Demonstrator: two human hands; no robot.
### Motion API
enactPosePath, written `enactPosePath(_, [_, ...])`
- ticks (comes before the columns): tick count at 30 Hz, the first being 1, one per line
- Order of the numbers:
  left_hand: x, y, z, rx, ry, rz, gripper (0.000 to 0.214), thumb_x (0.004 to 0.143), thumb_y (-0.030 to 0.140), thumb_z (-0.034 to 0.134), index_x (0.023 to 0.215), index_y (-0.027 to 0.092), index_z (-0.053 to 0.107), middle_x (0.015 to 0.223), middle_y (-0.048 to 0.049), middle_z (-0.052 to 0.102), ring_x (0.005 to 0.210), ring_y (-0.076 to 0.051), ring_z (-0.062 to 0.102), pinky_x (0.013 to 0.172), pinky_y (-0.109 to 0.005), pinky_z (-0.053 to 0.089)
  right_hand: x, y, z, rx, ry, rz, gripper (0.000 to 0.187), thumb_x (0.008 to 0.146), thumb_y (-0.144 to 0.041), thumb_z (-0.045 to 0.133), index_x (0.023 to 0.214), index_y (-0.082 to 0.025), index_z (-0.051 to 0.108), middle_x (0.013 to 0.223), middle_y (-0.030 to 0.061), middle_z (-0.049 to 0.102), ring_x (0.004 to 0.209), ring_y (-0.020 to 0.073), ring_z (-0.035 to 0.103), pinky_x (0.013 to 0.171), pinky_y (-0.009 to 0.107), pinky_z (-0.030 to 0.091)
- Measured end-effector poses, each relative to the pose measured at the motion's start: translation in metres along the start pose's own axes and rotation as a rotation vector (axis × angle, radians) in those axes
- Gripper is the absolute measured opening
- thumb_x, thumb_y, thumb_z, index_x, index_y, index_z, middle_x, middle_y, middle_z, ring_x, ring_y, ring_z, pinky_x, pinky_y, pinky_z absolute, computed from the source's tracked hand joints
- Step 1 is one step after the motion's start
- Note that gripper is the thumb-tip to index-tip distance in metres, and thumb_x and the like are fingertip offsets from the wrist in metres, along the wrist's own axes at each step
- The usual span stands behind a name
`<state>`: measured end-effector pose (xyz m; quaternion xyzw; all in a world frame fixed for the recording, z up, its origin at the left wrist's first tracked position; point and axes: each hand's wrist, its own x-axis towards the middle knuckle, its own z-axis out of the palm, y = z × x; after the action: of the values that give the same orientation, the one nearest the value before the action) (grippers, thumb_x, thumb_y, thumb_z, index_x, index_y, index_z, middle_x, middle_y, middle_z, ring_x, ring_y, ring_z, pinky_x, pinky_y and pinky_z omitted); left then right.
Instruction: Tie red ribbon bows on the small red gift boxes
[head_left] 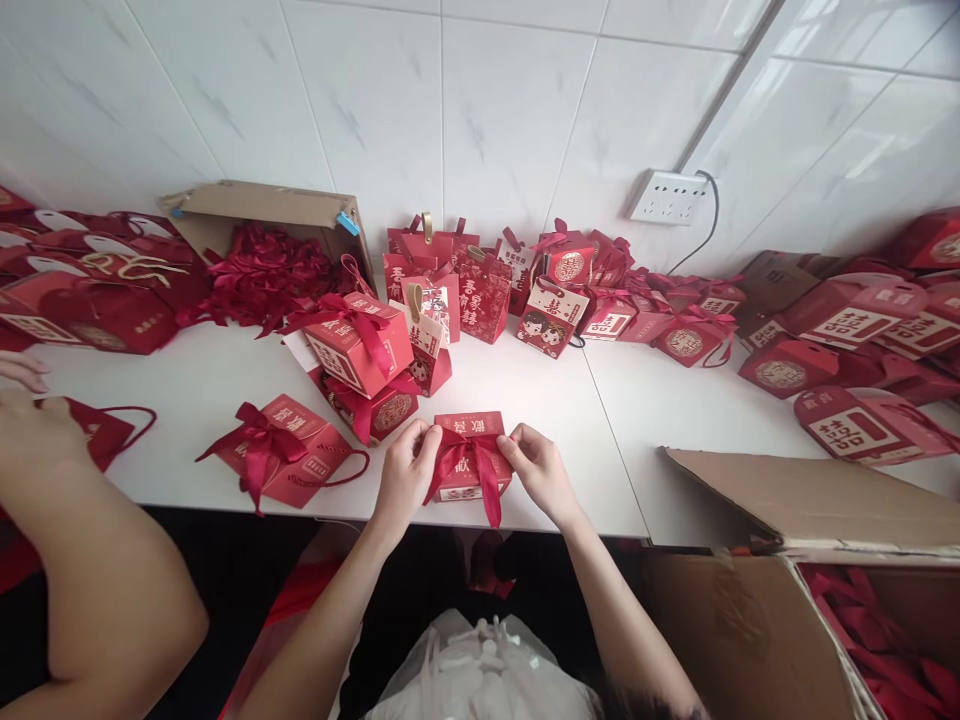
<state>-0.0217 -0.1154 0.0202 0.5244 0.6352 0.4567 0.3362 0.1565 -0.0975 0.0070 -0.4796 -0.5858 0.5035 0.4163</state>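
Observation:
In front of me a small red gift box [474,425] with gold lettering sits near the table's front edge. A dark red satin ribbon [489,490] is looped in a bow across its top, with tails hanging over the front. My left hand [409,465] pinches the ribbon's left loop between thumb and fingertips. On the opposite side, my right hand [536,465] pinches the right loop at the box's edge. Left of my hands lies another red box [304,465] with a tied bow and a cord handle. Behind it, a bowed red box [360,345] rests on another one.
A co-worker's arm [82,530] reaches in at left. An open carton [262,200] spills red ribbons [262,265]. Finished-looking boxes [551,318] line the white tiled wall below a power strip [667,197]. Stacked red boxes [855,425] and a cardboard carton [720,620] occupy the right.

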Motion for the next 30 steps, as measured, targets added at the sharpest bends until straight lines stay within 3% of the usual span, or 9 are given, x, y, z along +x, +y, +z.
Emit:
enactPosePath(12, [-0.006,-0.007,0.013,-0.033,0.107,0.015,0.031,0.086,0.037,0.042,0.061,0.021,0.034,0.055,0.0044,0.035,0.053,-0.011,0.037,0.051,-0.021,0.035,-0.004,0.006,0.002,0.242,0.028,0.048,0.041,0.079,-0.055,0.056,0.064,-0.022,0.037,0.056,-0.0049,0.041,0.053,0.0108,0.038,0.055,0.026,0.034])
enactPosePath(20, [-0.007,-0.010,0.025,-0.147,0.140,-0.003,0.030,0.086,0.039,0.041,0.063,0.022,0.032,0.057,0.0048,0.034,0.052,-0.011,0.036,0.052,-0.021,0.036,-0.002,0.019,0.016,0.471,0.089,0.081,0.040,0.078,-0.055,0.055,0.069,-0.023,0.033,0.059,-0.0054,0.038,0.050,0.0104,0.034,0.050,0.025,0.033])
enactPosePath(26, [0.006,-0.009,0.015,-0.138,0.040,-0.044,0.033,0.081,0.039,0.048,0.059,0.021,0.032,0.055,0.0048,0.031,0.052,-0.011,0.036,0.052,-0.023,0.035,-0.004,0.010,0.003,0.204,0.140,-0.012,0.039,0.080,-0.057,0.053,0.070,-0.022,0.038,0.064,-0.0036,0.041,0.057,0.0114,0.041,0.058,0.027,0.040])
enactPosePath(30, [0.014,0.004,0.002,0.037,0.083,0.162,0.017,0.078,0.038,0.054,0.079,0.021,0.051,0.083,-0.0016,0.054,0.085,-0.019,0.053,0.083,-0.032,0.044,-0.009,0.002,-0.004,0.066,0.236,-0.065,0.037,0.077,-0.054,0.059,0.089,-0.024,0.042,0.091,0.0025,0.048,0.084,0.0166,0.053,0.072,0.031,0.048])
